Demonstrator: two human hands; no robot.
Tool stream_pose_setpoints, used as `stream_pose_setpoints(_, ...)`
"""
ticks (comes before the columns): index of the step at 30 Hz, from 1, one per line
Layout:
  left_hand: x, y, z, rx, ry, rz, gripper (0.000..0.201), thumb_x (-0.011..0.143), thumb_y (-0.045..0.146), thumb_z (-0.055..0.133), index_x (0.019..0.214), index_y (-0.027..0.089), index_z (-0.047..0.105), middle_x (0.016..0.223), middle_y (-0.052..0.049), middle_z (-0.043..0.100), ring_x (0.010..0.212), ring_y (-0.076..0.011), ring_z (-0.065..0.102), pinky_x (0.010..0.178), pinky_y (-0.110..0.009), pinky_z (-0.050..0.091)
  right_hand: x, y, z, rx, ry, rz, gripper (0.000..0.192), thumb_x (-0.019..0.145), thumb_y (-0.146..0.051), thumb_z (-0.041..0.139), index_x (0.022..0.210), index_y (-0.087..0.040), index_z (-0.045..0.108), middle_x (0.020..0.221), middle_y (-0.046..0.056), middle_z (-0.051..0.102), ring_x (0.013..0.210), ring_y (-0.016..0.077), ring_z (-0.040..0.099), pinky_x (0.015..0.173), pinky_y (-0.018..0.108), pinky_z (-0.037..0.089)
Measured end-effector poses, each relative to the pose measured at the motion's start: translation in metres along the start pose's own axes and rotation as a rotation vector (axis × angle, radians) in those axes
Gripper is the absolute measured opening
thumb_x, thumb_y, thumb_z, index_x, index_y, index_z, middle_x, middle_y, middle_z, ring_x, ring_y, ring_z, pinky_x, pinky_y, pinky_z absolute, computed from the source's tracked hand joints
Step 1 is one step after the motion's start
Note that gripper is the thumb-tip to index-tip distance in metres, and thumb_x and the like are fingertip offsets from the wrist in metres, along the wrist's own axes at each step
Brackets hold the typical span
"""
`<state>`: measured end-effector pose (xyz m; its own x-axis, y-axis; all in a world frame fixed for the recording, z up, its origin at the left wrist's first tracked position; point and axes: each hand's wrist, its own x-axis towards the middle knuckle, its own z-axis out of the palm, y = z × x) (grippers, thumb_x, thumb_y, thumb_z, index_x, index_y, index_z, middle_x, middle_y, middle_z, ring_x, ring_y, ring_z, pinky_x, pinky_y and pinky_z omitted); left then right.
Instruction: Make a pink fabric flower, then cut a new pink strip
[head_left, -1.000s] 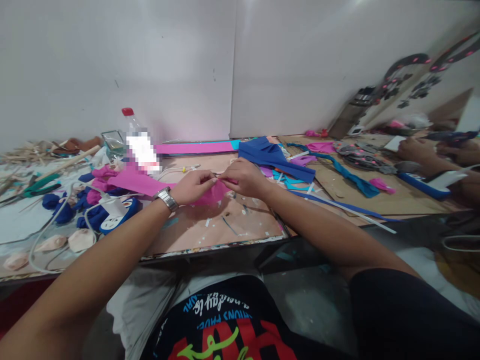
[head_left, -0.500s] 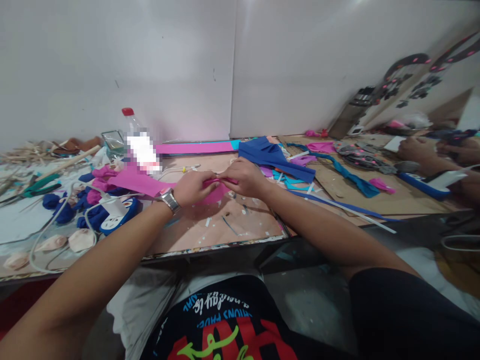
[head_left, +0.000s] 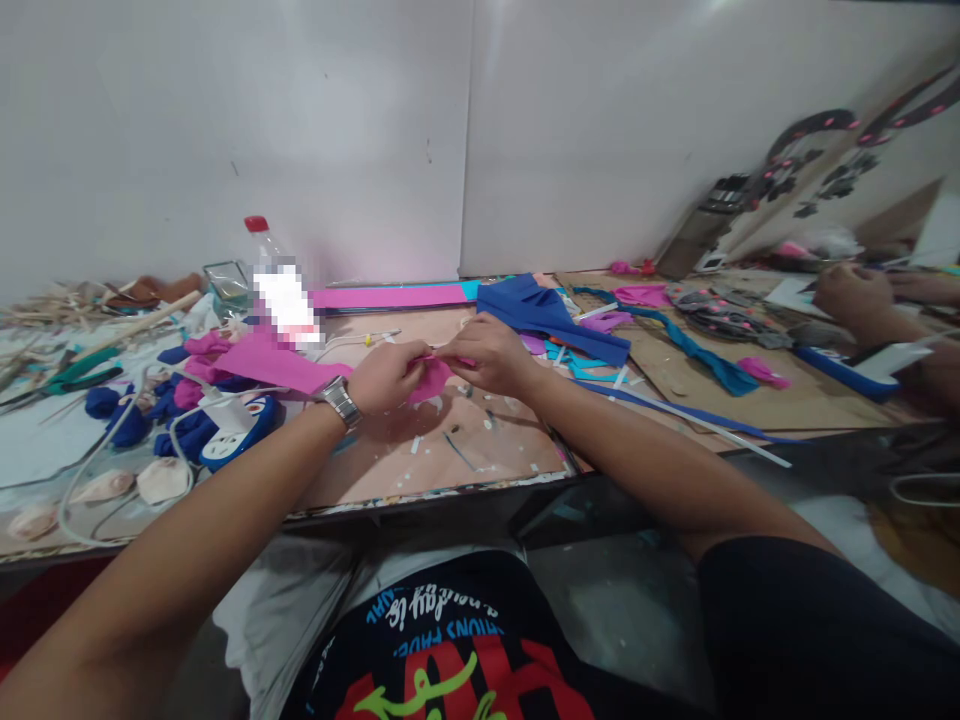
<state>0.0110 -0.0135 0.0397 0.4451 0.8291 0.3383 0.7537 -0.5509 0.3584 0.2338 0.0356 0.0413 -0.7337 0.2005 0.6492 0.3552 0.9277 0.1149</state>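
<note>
Pinching from both sides, the person's left hand (head_left: 390,375) and right hand (head_left: 484,355) meet over the middle of the pinkish work board (head_left: 487,450), each with fingers curled closed on the same small pink piece (head_left: 433,377) of foam or fabric. That piece is bunched between the two sets of fingertips, held just above the board and near its far half. A metal wristwatch (head_left: 339,401) sits on the left wrist.

Among the things around, the largest is the folded blue sheet (head_left: 551,315), lying just beyond the right hand. A long pink strip (head_left: 390,296) runs along the wall behind the hands. A wider pink sheet (head_left: 274,362) lies to the left of the left wrist, beside a plastic bottle (head_left: 274,280) with a red cap. Further left are dark blue rounded pieces (head_left: 127,420) and a white cable (head_left: 112,440) looping across the table. Small white scraps (head_left: 417,443) dot the board under the hands. At the far right edge, another person's hand (head_left: 851,295) rests over a separate board, well apart.
</note>
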Motion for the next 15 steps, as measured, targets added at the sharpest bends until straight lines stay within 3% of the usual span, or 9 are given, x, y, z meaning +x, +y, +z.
stream_pose_setpoints(7,0.0006,-0.0011,-0.0023,-0.22,-0.016,0.017,0.024,0.094,0.032,0.045,0.09,0.018,0.064,0.082,-0.003,0.067,0.078,-0.0201,0.059,0.072,-0.032,0.041,0.0003,0.0002,-0.0003,0.007,-0.01,0.006,0.021,0.097,-0.025,0.056,0.098,-0.022,0.077,0.082,0.005,0.077,0.08,0.0195,0.066,0.084,0.037,0.04)
stream_pose_setpoints(11,0.001,0.0018,-0.0046,-0.254,0.002,-0.002,0.036,0.099,0.041,0.041,0.081,0.018,0.061,0.075,-0.003,0.062,0.073,-0.0187,0.055,0.07,-0.032,0.039,0.0006,0.0003,-0.0003,0.018,-0.012,-0.004,0.021,0.097,-0.024,0.057,0.1,-0.023,0.077,0.083,0.005,0.077,0.081,0.0197,0.066,0.085,0.038,0.04)
stream_pose_setpoints(15,0.0014,0.0015,-0.0037,-0.277,0.02,-0.03,0.033,0.098,0.039,0.043,0.078,0.018,0.059,0.073,-0.002,0.059,0.07,-0.0171,0.053,0.068,-0.031,0.038,0.0012,-0.0015,-0.0015,0.039,-0.025,0.031,0.02,0.097,-0.026,0.058,0.101,-0.022,0.076,0.087,0.007,0.078,0.082,0.0206,0.067,0.086,0.039,0.04)
